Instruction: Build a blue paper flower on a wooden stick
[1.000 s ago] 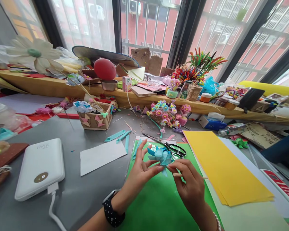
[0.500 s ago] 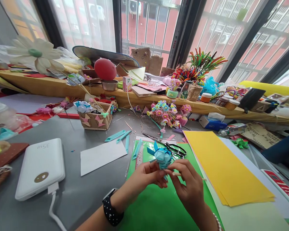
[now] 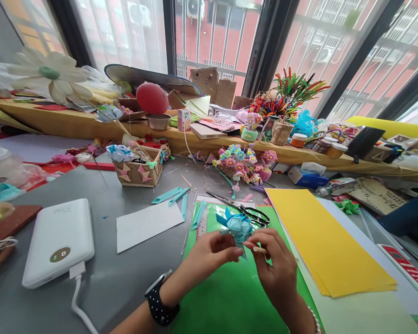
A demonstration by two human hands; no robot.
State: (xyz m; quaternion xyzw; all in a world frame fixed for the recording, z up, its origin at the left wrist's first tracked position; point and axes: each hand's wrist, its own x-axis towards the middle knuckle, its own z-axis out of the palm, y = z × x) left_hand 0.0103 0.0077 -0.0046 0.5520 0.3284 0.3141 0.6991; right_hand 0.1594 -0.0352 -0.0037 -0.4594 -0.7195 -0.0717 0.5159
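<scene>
A folded blue paper flower (image 3: pixel 238 224) with pointed strips is held above the green mat (image 3: pixel 212 297). My left hand (image 3: pixel 216 248) is closed on its lower left side, thumb stretched toward the right. At the flower's lower right, my right hand (image 3: pixel 273 260) pinches a part of the paper with thumb and forefinger. A thin pale stick (image 3: pixel 260 250) is also tucked between the right hand's fingers. Just behind the flower lie black-handled scissors (image 3: pixel 254 214). Folded blue paper strips (image 3: pixel 176 196) and a ruler (image 3: pixel 202 225) rest to the left.
A white card (image 3: pixel 149 227) and a white power bank (image 3: pixel 61 243) with a cable lie on the left. Yellow paper sheets (image 3: pixel 327 246) are stacked at right. Behind stand a cardboard basket (image 3: pixel 139 171), crocheted flowers (image 3: pixel 238 162) and a cluttered wooden ledge (image 3: pixel 181 144).
The blue flower has shifted slightly right and turned a little. My left thumb now reaches further out, and its other fingers are less visible below. My right hand has moved only slightly.
</scene>
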